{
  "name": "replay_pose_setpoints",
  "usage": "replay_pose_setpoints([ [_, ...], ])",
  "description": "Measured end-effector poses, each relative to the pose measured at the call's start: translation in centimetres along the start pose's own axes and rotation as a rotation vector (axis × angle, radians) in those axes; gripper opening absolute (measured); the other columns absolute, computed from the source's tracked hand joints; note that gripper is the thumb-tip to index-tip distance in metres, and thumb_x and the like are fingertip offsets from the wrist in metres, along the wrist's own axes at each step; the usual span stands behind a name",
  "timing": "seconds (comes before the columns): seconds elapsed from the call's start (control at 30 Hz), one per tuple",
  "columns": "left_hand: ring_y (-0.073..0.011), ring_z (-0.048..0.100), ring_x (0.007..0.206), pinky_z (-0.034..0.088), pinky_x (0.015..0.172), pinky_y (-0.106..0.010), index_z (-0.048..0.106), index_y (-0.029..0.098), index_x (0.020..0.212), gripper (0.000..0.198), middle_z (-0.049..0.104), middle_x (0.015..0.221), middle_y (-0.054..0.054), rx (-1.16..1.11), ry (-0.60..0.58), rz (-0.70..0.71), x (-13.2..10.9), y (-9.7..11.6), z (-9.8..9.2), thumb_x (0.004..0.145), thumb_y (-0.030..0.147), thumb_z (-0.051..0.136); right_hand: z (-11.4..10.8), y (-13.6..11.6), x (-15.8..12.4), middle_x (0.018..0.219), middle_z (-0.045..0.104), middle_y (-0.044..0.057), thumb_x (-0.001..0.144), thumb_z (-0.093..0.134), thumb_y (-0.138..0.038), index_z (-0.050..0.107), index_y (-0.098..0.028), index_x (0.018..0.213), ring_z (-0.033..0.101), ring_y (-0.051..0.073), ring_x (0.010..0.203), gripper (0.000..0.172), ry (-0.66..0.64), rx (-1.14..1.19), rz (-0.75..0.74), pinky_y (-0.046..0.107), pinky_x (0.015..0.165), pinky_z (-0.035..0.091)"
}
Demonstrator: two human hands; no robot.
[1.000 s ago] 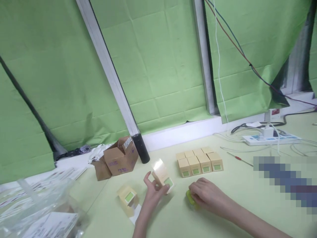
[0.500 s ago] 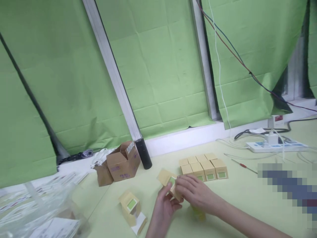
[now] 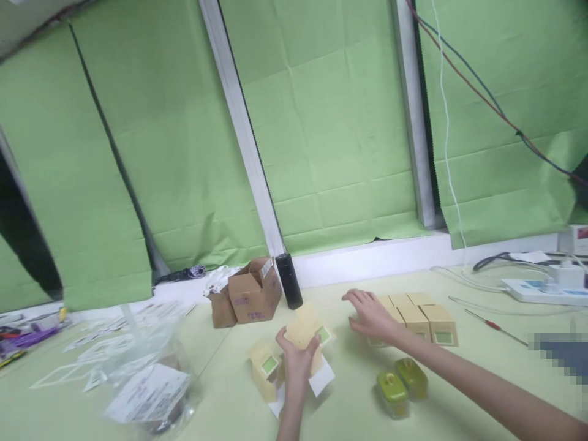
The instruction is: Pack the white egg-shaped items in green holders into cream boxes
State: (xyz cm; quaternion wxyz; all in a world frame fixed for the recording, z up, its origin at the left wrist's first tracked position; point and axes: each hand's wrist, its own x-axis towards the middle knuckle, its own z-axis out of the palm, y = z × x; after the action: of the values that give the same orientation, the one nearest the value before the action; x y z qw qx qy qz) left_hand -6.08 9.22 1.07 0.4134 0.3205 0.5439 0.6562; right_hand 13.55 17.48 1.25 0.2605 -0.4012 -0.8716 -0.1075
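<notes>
My left hand [image 3: 298,354] grips a small tan cardboard box [image 3: 305,324] with its flaps open, thumb on the right by the green window. Another opened box [image 3: 263,370], also with a green window and a white flap, lies just left of that hand. My right hand [image 3: 370,315] is empty, fingers apart, at the left end of a group of closed tan boxes [image 3: 416,318], partly covering them. Nearer to me, below the right forearm, two small clear containers with green lids stand side by side: one in front [image 3: 392,392], one behind [image 3: 412,375].
A brown carton [image 3: 255,294] and a black cylinder [image 3: 289,282] stand by the wall. Clear plastic bags with a label [image 3: 149,392] lie at left, near white strips. A red-handled tool [image 3: 493,324] and a power strip [image 3: 546,291] are at right.
My right hand has left the box, opened and moved up to the closed boxes. My left hand with its box has moved beside the other opened box. The green-lidded containers now show. The view has swung left.
</notes>
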Motion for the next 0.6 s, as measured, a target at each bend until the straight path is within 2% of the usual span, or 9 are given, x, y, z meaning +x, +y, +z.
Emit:
replay_pose_setpoints([
  [0.07,-0.0338,0.045,0.118,0.03,0.099,-0.048,0.036,0.019,0.12,0.079,0.059,0.109,-0.013,0.228,0.073,0.108,0.3,0.1,-0.9,0.051,0.014,0.076,0.2,1.5,1.9,0.119,0.056,0.008,0.089,0.055,-0.03,0.053,-0.017,0.117,0.059,0.022,0.1,0.031,-0.073,0.011,0.146,0.043,0.082,0.049],
  [0.13,-0.0389,0.024,0.131,0.015,0.105,-0.054,0.036,0.013,0.123,0.077,0.046,0.128,-0.021,0.416,0.131,0.22,0.3,0.3,-1.3,0.054,0.013,0.072,0.4,2.6,3.3,0.116,0.058,0.007,0.089,0.055,-0.029,0.054,-0.017,0.116,0.06,0.021,0.096,0.03,-0.153,0.042,0.235,0.041,0.08,0.051],
  [0.2,-0.0361,0.005,0.137,0.004,0.109,-0.051,0.029,0.01,0.13,0.077,0.023,0.144,-0.023,0.531,0.167,0.338,0.3,0.3,-1.2,0.063,0.017,0.067,0.4,3.3,4.2,0.116,0.058,0.007,0.089,0.055,-0.029,0.054,-0.017,0.116,0.061,0.02,0.095,0.029,-0.21,0.092,0.275,0.041,0.079,0.051],
  [0.23,-0.0344,0.001,0.137,0.003,0.11,-0.05,0.024,0.009,0.133,0.076,0.015,0.147,-0.023,0.596,0.172,0.417,0.2,0.2,-1.0,0.069,0.021,0.063,0.2,3.4,4.5,0.115,0.058,0.007,0.089,0.055,-0.029,0.054,-0.017,0.116,0.061,0.02,0.095,0.029,-0.224,0.121,0.281,0.041,0.079,0.051],
  [0.3,-0.0321,0.006,0.137,0.007,0.111,-0.049,0.021,0.008,0.135,0.07,0.018,0.146,-0.022,0.726,0.142,0.572,0.0,0.0,-0.4,0.078,0.03,0.055,-0.4,3.3,4.5,0.116,0.058,0.007,0.09,0.055,-0.029,0.054,-0.017,0.116,0.061,0.02,0.095,0.029,-0.222,0.185,0.271,0.041,0.079,0.051],
  [0.4,-0.027,0.02,0.136,0.022,0.11,-0.045,0.019,0.013,0.136,0.065,0.027,0.143,-0.018,0.866,-0.053,0.745,-1.0,-0.5,0.8,0.082,0.032,0.05,-2.3,2.2,3.5,0.115,0.058,0.007,0.089,0.056,-0.03,0.055,-0.017,0.113,0.06,0.02,0.095,0.028,-0.162,0.307,0.196,0.04,0.08,0.05],
  [0.47,-0.0239,0.017,0.138,0.027,0.109,-0.043,0.012,0.019,0.139,0.068,0.019,0.149,-0.014,0.926,-0.246,0.84,-2.0,-0.7,1.4,0.083,0.029,0.05,-3.9,0.9,1.8,0.112,0.058,0.006,0.082,0.063,-0.034,0.055,-0.017,0.111,0.059,0.02,0.094,0.035,-0.115,0.4,0.128,0.037,0.079,0.051],
  [0.53,-0.0249,0.012,0.139,0.028,0.108,-0.045,0.006,0.023,0.141,0.072,0.01,0.152,-0.012,1.002,-0.413,0.945,-3.1,-0.7,1.8,0.084,0.026,0.05,-5.2,-0.7,-0.5,0.107,0.058,0.005,0.072,0.071,-0.039,0.053,-0.019,0.112,0.06,0.018,0.089,0.048,-0.088,0.479,0.085,0.032,0.074,0.053],
  [0.6,-0.026,0.02,0.137,0.032,0.105,-0.046,0.003,0.026,0.141,0.073,0.018,0.15,-0.012,1.049,-0.523,1.007,-4.1,-0.6,2.2,0.084,0.021,0.049,-6.0,-2.3,-3.1,0.101,0.059,0.003,0.067,0.074,-0.044,0.053,-0.021,0.109,0.061,0.018,0.082,0.051,-0.077,0.524,0.067,0.03,0.067,0.054],
])
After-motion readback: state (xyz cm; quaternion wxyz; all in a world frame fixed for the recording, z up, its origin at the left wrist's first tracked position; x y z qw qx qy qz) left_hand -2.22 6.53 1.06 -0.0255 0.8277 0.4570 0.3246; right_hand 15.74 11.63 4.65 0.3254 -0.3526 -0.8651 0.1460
